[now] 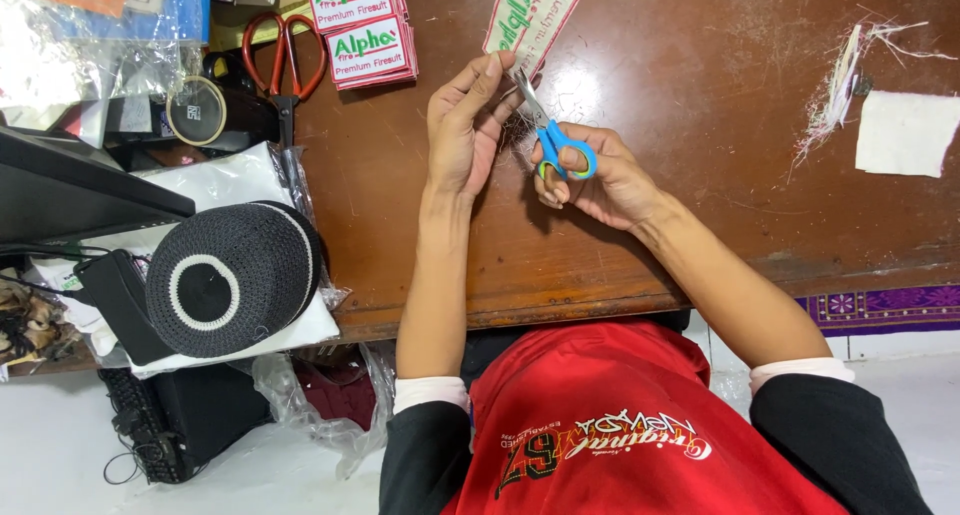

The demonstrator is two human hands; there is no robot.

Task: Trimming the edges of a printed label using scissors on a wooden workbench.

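My left hand (465, 125) pinches the lower edge of a white embroidered patch (532, 15) with green and red lettering, holding it up over the brown wooden table (700, 125). In my right hand (600, 175) are small scissors (552, 135) with blue and green handles. Their blades point up at the patch's lower edge, right beside my left fingertips. Fine loose threads lie on the table between my hands.
A stack of similar patches (365, 30) lies at the far left of the table, beside large red-handled scissors (285, 60). A black and white knitted cap (230, 280) rests on plastic-wrapped goods. White cloth (905, 133) and thread scraps (835, 90) lie at the right.
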